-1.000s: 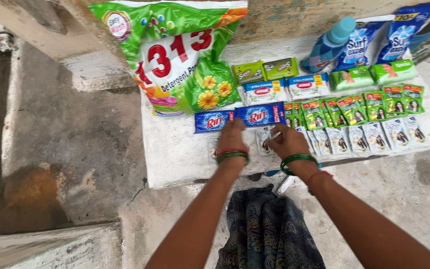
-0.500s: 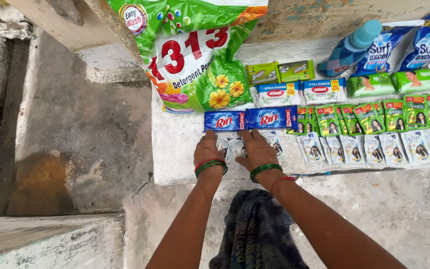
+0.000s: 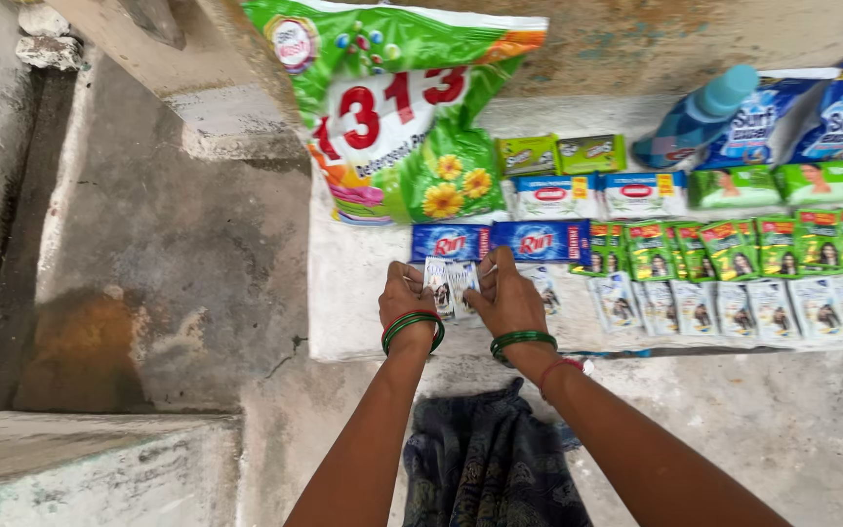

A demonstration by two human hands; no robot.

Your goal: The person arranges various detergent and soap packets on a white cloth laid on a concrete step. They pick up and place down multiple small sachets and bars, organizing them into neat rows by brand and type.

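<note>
Both hands moved in just below the blue packets (image 3: 504, 241); left hand (image 3: 406, 300) and right hand (image 3: 505, 298) fingers pinching white sachets (image 3: 449, 283) — light, limp, slippery film, so grip edges.

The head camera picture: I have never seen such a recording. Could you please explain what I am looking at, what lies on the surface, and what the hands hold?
The picture comes from a camera worn on a person's head, looking down, so both arms reach in from the bottom. There is no machine, only bare hands with green bangles. The left hand and the right hand together pinch a strip of small white sachets at the front of a pale stone slab. On the slab lie goods in rows: a large green detergent bag, two blue soap bars, green sachets, more white sachets, and a blue bottle at the back. A dark patterned cloth shows below the arms.
</note>
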